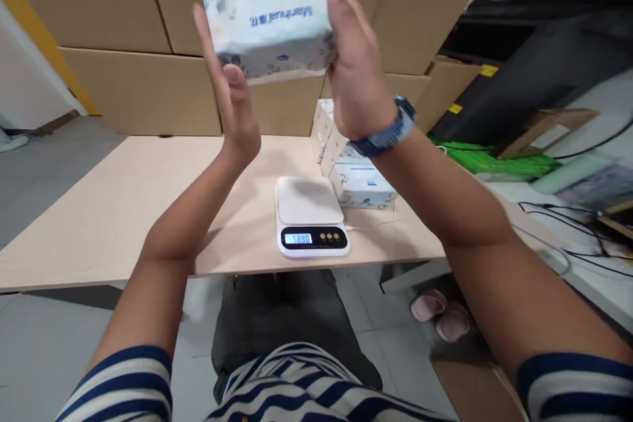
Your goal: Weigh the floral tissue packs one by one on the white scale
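I hold a pale blue soft pack of tissues (270,10) up high in front of me, between both hands. My left hand (232,89) presses its left side with fingers stretched upward. My right hand (356,72), with a blue watch on the wrist, grips the right side, fingers on the pack. Below, a white digital kitchen scale (310,214) sits on the light wooden table (113,211), its plate bare and its display lit. Several more tissue packs (353,168) lie just right of the scale.
Stacked cardboard boxes (133,79) form a wall behind the table. To the right lie a black monitor (534,59), green items (484,158) and cables (568,231) on another surface. Pink slippers (440,313) rest on the floor under the table's edge.
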A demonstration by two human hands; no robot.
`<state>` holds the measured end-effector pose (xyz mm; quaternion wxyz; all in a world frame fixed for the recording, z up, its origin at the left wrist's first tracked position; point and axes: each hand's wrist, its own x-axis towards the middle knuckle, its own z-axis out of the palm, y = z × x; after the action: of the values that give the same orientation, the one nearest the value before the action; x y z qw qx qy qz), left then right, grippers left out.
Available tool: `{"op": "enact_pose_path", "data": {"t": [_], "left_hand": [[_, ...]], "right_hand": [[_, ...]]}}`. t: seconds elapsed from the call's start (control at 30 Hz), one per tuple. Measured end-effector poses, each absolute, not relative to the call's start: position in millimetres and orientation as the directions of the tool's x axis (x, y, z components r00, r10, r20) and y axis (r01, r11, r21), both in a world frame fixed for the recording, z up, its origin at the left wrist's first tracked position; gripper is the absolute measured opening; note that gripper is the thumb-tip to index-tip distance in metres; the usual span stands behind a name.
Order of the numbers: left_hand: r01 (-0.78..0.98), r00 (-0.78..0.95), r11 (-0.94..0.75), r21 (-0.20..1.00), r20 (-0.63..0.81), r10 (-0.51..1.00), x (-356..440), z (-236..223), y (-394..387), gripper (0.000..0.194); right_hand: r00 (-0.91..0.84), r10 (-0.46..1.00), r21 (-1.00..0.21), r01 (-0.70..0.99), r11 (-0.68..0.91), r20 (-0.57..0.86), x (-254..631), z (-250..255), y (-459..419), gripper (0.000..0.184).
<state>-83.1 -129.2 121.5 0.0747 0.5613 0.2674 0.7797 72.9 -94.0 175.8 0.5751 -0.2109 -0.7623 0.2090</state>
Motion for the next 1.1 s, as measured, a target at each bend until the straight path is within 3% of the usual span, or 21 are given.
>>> {"op": "enact_pose_path", "data": {"t": [0.07, 0.17, 0.23, 0.33, 0.47, 0.53, 0.7, 0.8, 1.1], "left_hand": [[0.206, -0.32, -0.896, 0.394, 0.892, 0.319, -68.8, 135.0, -167.3, 0.078], [0.111, -0.097, -0.92, 0.376, 0.925, 0.366, -53.9, 146.1, -221.0, 0.085], [0.024, 0.064, -0.848, 0.529, 0.846, 0.529, -47.1, 142.2, -245.3, 0.081], [-0.01, 0.169, -0.6, 0.8, 0.593, 0.787, -40.6, 114.2, -256.7, 0.078], [0.033, 0.096, -0.367, 0.93, 0.362, 0.927, -38.3, 51.5, -244.1, 0.074], [-0.042, 0.093, -0.276, 0.96, 0.279, 0.956, -38.2, 24.0, -237.1, 0.078], [-0.193, 0.148, -0.19, 0.963, 0.22, 0.964, -37.8, -9.6, -229.2, 0.087], [-0.195, 0.163, -0.184, 0.963, 0.217, 0.963, -37.3, -10.6, -228.0, 0.089], [-0.06, 0.166, -0.249, 0.967, 0.255, 0.953, -43.2, 9.2, -225.5, 0.088]], "right_hand": [[-0.266, 0.454, -0.47, 0.002, 0.883, 0.851, 109.8, 167.3, -154.1, 0.075], [-0.361, 0.525, -0.524, 0.111, 0.845, 0.77, 158.5, 129.6, -214.7, 0.102], [-0.345, 0.619, -0.608, 0.153, 0.779, 0.706, 183.3, 94.4, -227.8, 0.108], [-0.337, 0.706, -0.722, 0.099, 0.685, 0.623, 204.5, 40.8, -220.8, 0.106], [-0.299, 0.788, -0.78, 0.178, 0.6, 0.538, 210.4, -10.7, -198.4, 0.088], [-0.267, 0.811, -0.734, 0.345, 0.585, 0.521, 209.3, -23.4, -188.5, 0.079], [-0.288, 0.777, -0.455, 0.676, 0.579, 0.56, 199.0, -24.8, -171.3, 0.062], [-0.287, 0.776, -0.401, 0.726, 0.558, 0.561, 191.5, -19.1, -166.0, 0.061], [-0.238, 0.793, -0.399, 0.761, 0.511, 0.561, 191.8, -14.4, -171.7, 0.061]]}}
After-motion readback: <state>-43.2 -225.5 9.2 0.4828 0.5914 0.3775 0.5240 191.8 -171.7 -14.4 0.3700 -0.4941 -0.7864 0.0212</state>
